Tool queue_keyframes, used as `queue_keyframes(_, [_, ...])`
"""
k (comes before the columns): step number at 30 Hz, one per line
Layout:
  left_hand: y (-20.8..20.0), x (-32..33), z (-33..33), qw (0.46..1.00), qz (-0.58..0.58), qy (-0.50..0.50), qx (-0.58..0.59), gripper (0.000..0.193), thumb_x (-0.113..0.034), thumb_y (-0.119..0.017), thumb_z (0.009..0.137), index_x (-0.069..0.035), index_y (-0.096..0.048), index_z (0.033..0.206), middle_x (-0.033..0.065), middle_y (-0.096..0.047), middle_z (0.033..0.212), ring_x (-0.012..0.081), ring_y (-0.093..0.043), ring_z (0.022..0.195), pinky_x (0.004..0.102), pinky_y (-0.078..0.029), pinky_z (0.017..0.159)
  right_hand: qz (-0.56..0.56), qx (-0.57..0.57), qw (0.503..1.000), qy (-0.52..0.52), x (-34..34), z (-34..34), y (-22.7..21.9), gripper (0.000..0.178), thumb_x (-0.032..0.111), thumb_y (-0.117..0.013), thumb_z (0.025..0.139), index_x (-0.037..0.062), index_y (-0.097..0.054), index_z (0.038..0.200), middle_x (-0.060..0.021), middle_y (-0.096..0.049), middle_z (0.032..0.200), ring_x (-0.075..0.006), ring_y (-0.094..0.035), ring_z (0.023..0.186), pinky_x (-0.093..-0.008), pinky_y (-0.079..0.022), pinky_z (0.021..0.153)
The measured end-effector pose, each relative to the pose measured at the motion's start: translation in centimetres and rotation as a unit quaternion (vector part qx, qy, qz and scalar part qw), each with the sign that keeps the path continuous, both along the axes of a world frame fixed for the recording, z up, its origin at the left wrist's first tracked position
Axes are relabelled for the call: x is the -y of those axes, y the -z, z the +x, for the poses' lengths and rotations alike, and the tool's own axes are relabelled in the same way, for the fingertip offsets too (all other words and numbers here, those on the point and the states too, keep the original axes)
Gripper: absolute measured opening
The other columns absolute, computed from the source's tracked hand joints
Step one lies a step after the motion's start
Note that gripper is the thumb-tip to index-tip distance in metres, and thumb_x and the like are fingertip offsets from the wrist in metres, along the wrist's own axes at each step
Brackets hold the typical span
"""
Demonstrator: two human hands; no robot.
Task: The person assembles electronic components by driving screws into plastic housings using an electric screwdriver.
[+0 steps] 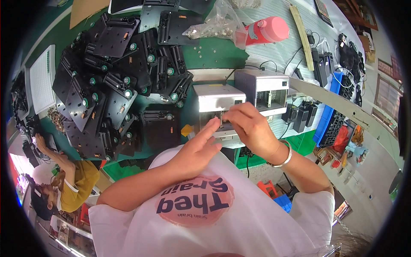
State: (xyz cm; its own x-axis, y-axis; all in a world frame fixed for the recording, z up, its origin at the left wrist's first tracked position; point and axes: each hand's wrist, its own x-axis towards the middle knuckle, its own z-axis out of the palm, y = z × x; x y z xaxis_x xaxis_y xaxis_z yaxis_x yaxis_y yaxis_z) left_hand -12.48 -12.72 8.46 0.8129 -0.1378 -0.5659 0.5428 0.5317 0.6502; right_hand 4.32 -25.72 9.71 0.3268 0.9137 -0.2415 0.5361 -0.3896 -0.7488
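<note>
My left hand (198, 150) reaches forward with its fingers stretched out and its thumb apart. Its fingertips are at the front opening of a silver metal box (214, 91). Close beside it, my right hand (252, 130) is bent down with thumb and fingers pinched together at the same opening. Whatever the pinch holds, if anything, is too small or hidden to make out. The hands cover part of the box's front. A second silver box (261, 80) with a slotted front stands just to the right.
Black plates with tubular holders (122, 75) are heaped on the green mat at left. A pink bottle (269, 31) and a bag of small metal parts (216, 28) lie at the back. A blue tray (325, 122) and black adapters (302, 118) stand right. Another person (79, 182) works at far left.
</note>
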Motion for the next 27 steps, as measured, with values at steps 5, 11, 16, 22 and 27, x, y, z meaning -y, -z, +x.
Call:
queue_keyframes(5, [-0.5, -0.7, -0.2, 0.968, 0.221, 0.083, 0.084, 0.050, -0.009, -0.052, 0.096, -0.006, -0.039, 0.144, 0.0136, -0.033, 0.151, 0.0225, -0.034, 0.139, 0.0341, -0.033, 0.111, 0.001, 0.117, 0.986, -0.117, 0.6, -0.1, 0.5, 0.035, -0.002, -0.063, 0.076, -0.0006, -0.064, 0.110, -0.0128, -0.056, 0.108, -0.0281, -0.058, 0.095, -0.0343, -0.052, 0.080])
queue_keyframes(11, [-0.3, -3.2, 1.5, 0.939, 0.313, -0.001, 0.141, 0.019, -0.005, -0.064, 0.085, -0.007, -0.067, 0.103, 0.0094, -0.064, 0.104, 0.0256, -0.064, 0.096, 0.0337, -0.051, 0.084, 0.038, 0.074, 0.989, -0.124, -1.1, 2.3, 0.2, 0.021, -0.004, -0.066, 0.073, 0.0030, -0.066, 0.093, -0.0100, -0.060, 0.094, -0.0273, -0.060, 0.088, -0.0353, -0.052, 0.077])
queue_keyframes(16, [4.0, -8.6, 8.3, 0.861, 0.486, -0.078, 0.128, 0.017, 0.001, -0.065, 0.081, -0.003, -0.066, 0.097, 0.0113, -0.065, 0.091, 0.0214, -0.065, 0.078, 0.0299, -0.052, 0.071, -0.113, 0.015, 0.992, -0.049, -9.1, 8.8, 5.4, 0.026, -0.007, -0.065, 0.069, 0.0021, -0.064, 0.094, -0.0138, -0.062, 0.095, -0.0324, -0.062, 0.090, -0.0393, -0.051, 0.074])
queue_keyframes(22, [10.2, -8.7, 13.3, 0.804, 0.588, 0.075, 0.029, 0.044, 0.005, -0.049, 0.084, 0.000, -0.053, 0.127, 0.0217, -0.059, 0.122, 0.0368, -0.059, 0.113, 0.0396, -0.048, 0.095, -0.328, 0.114, 0.930, 0.121, -12.6, 9.1, 18.2, 0.044, 0.003, -0.072, 0.070, -0.0013, -0.055, 0.110, -0.0240, -0.053, 0.121, -0.0395, -0.058, 0.108, -0.0403, -0.050, 0.094])
queue_keyframes(27, [11.4, -7.2, 13.6, 0.919, 0.375, -0.044, -0.118, 0.072, 0.007, -0.042, 0.080, 0.002, -0.023, 0.149, 0.0224, -0.030, 0.152, 0.0319, -0.029, 0.142, 0.0340, -0.026, 0.115, -0.203, 0.042, 0.968, 0.143, -13.9, 8.8, 18.9, 0.050, 0.008, -0.081, 0.065, 0.0025, -0.057, 0.108, -0.0216, -0.054, 0.117, -0.0377, -0.058, 0.106, -0.0406, -0.049, 0.093])
